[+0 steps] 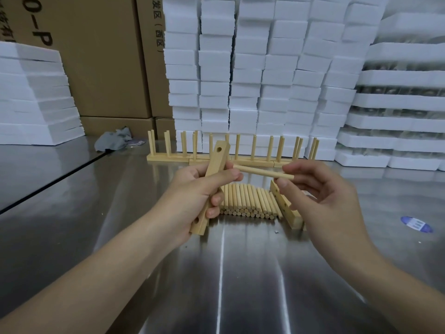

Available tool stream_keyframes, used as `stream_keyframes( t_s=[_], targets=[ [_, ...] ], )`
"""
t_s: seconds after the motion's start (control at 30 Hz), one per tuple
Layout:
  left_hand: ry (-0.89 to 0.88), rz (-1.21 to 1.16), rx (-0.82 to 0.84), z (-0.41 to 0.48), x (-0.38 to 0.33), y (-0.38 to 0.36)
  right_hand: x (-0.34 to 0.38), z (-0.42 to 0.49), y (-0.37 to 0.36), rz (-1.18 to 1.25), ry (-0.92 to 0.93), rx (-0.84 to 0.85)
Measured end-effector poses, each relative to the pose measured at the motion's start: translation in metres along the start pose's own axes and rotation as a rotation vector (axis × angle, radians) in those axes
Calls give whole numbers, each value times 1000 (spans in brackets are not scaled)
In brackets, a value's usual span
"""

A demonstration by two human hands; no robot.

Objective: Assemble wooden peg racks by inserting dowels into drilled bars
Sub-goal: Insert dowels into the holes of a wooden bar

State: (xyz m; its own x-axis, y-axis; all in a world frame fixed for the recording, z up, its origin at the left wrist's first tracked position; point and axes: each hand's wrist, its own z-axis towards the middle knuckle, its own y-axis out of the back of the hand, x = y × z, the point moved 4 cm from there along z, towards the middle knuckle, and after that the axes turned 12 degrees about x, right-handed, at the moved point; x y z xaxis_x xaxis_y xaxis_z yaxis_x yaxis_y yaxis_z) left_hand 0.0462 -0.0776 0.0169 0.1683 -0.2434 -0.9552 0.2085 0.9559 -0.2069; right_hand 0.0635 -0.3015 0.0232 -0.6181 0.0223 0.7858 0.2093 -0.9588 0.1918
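My left hand [192, 196] grips a drilled wooden bar [216, 160] held tilted above the steel table, one hole showing near its top end and another near its lower end. My right hand [320, 189] pinches a dowel [262, 172] by its right end; the dowel lies nearly level, its left end close to the bar's right side. Beneath my hands lies a pile of several loose dowels [250, 201], with another drilled bar [286, 208] leaning at its right. Finished peg racks [231, 150] stand in a row behind.
The steel table [240, 273] spreads toward me. Stacks of white foam blocks [265, 68] rise behind the racks, more foam at left [36, 97], cardboard boxes [101, 56] at back left. A grey rag [113, 141] and a blue sticker [416, 224] lie on the table.
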Motion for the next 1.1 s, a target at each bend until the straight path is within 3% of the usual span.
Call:
stream_keyframes(
  t_s=[0.17,0.33,0.5,0.87,0.93,1.1],
  targets=[
    [12,73,-30,0,1,1,5,-1,3,-61,28,-26],
    [3,18,78,1,2,-4,19,-5,7,-146,119,-52],
    [37,152,90,5,8,-5,23,-6,6,-188,128,-49],
    [6,73,54,0,4,-9,28,-5,7,-368,157,-39],
    [-21,125,22,-1,1,-10,34,-5,5,-497,220,-19],
    [-170,509,-44,-5,-8,-11,43,-5,6,-702,340,12]
  ],
)
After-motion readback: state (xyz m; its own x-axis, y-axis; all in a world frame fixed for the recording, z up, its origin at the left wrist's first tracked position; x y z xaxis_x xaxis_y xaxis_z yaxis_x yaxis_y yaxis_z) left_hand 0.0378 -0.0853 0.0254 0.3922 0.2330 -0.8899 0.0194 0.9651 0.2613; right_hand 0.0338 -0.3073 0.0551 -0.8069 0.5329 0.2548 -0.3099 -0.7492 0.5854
